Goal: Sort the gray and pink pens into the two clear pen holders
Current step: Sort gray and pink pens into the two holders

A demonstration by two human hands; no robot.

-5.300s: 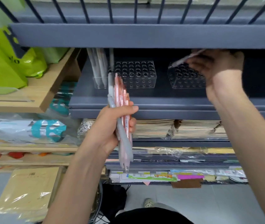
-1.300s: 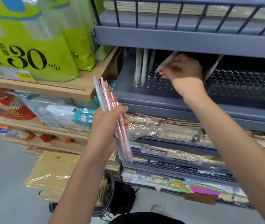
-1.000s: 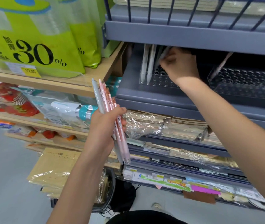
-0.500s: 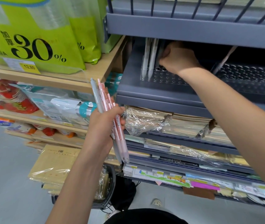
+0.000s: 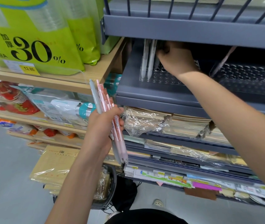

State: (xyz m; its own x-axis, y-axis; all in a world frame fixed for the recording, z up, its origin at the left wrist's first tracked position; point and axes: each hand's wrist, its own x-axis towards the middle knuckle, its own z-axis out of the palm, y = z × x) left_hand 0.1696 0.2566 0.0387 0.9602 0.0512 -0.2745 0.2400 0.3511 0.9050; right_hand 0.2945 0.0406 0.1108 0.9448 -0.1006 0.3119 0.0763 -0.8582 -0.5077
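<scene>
Head camera looks down at a shop shelf. The left hand [image 5: 104, 126] is curled tight around a bunch of pens [image 5: 103, 101]. Most of them are pink, with one gray pen on the left side. It holds them up in front of the wooden shelf [image 5: 73, 81]. The right hand [image 5: 177, 60] reaches deep into the gray shelf [image 5: 152, 96], over the back of the left pen holder [image 5: 162, 78]. Its fingers are bent but sit in the dark, so I cannot tell if they hold a pen. Two gray pens [image 5: 144, 62] stand up straight in the holes at the left end of that clear holder, just beside the right hand. The right pen holder [image 5: 249, 81] sits near it on the same shelf, and one pink pen [image 5: 225, 59] leans in its left end. Big green packs [image 5: 47, 38] marked "30%" sit on the wooden shelf. Wrapped notebooks [image 5: 185, 125] lie on the shelf below.
</scene>
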